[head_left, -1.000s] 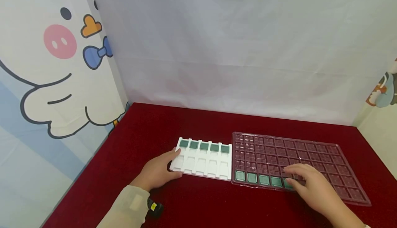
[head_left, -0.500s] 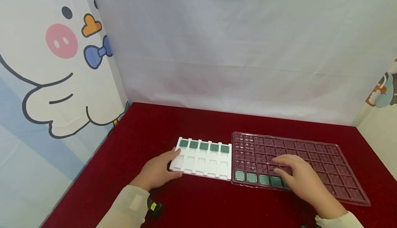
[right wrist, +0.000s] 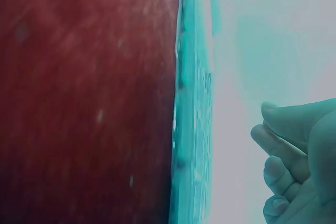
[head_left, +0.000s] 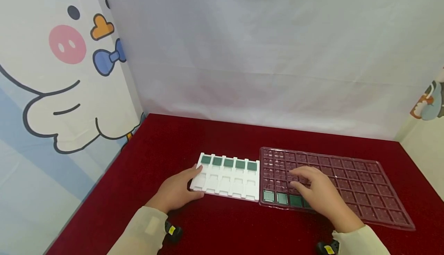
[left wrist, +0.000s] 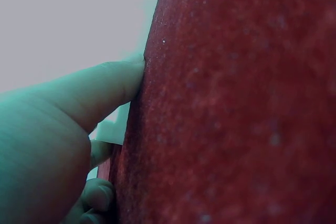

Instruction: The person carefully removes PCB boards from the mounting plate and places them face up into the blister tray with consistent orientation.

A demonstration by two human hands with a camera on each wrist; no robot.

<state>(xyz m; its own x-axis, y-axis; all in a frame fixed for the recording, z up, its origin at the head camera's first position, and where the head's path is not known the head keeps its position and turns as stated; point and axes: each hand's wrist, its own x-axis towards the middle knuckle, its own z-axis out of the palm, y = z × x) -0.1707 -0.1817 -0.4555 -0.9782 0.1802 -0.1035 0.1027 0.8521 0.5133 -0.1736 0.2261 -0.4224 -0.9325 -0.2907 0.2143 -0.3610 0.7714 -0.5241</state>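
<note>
White tray point(head_left: 225, 179) — five green squares point(head_left: 228, 162)

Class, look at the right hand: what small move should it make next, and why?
Probably lower the right hand to pinch a green square from the see-through tray's near row: it hovers over that tray, apparently empty, while the white tray, held by the left hand, shows squares only in its far row.

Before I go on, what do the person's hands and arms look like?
The left hand and right hand are ungloved. The left sleeve and right sleeve are cream; the left shows a paler squarish patch. A black left wrist device and right wrist device each carry a yellow mark.
</note>
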